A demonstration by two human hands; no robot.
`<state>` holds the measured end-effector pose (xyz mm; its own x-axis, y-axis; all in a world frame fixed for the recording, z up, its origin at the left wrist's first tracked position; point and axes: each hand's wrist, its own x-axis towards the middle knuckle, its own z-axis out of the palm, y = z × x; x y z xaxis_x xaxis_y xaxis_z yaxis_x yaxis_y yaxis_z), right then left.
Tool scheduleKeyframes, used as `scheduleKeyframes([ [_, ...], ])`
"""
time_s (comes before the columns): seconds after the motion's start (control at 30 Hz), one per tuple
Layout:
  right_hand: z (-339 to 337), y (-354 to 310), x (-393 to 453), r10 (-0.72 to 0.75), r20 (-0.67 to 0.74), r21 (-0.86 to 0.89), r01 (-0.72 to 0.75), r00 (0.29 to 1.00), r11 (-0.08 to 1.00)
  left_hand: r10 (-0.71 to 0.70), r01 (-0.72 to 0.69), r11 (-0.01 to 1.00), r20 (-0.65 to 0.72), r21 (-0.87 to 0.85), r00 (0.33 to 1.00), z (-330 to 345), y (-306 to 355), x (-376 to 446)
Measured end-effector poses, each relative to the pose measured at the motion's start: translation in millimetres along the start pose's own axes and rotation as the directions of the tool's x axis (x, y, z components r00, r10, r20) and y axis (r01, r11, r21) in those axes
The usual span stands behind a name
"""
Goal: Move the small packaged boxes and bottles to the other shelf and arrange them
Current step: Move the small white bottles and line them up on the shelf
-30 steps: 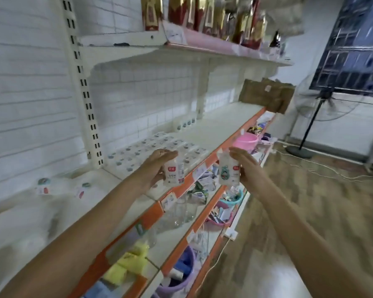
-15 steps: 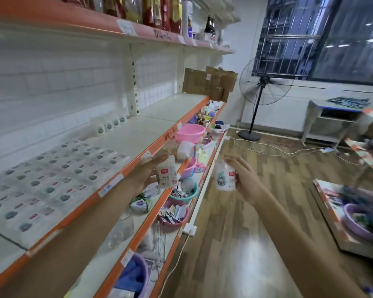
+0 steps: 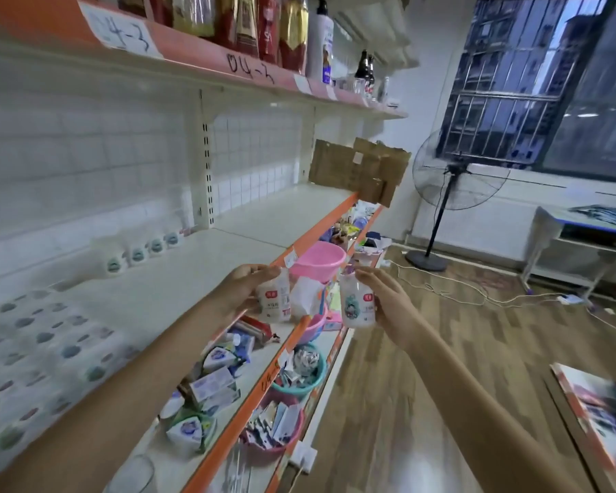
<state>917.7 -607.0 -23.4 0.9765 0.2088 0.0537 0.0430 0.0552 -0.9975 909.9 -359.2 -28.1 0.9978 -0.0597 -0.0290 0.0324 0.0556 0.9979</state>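
Bottles, small, light plastic, likely slippery: my left hand [image 3: 240, 291] grips one [image 3: 274, 299], my right hand [image 3: 388, 304] another [image 3: 357, 301], fingers wrapped mid-body, past the shelf's [image 3: 228, 250] orange front edge.

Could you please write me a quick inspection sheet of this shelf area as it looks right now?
Surface: white middle shelf with orange edge, far part bare.
Job's things: one small white bottle in the right hand, another bottle in the left hand; a row of bottles at the shelf's back; flat boxes at near left.
Clutter: pink basin, teal basket, cardboard.
Hands: both grip bottles, in front of the shelf edge.
Cables: white cords across the floor.
Surroundings: standing fan, barred window, white table.
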Motion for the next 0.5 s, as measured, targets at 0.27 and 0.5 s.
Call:
scheduleKeyframes([
  [0.27, 29, -20, 133, -0.075, 0.169, 0.007, 0.075, 0.983, 0.997, 0.029, -0.014, 0.998, -0.222, 0.068, 0.975, -53, 20, 73],
  [0.5, 72, -10, 235, -0.103, 0.390, -0.003, 0.113, 0.915, 0.994, 0.056, 0.012, 0.989, -0.458, 0.145, 0.887, -98, 17, 106],
])
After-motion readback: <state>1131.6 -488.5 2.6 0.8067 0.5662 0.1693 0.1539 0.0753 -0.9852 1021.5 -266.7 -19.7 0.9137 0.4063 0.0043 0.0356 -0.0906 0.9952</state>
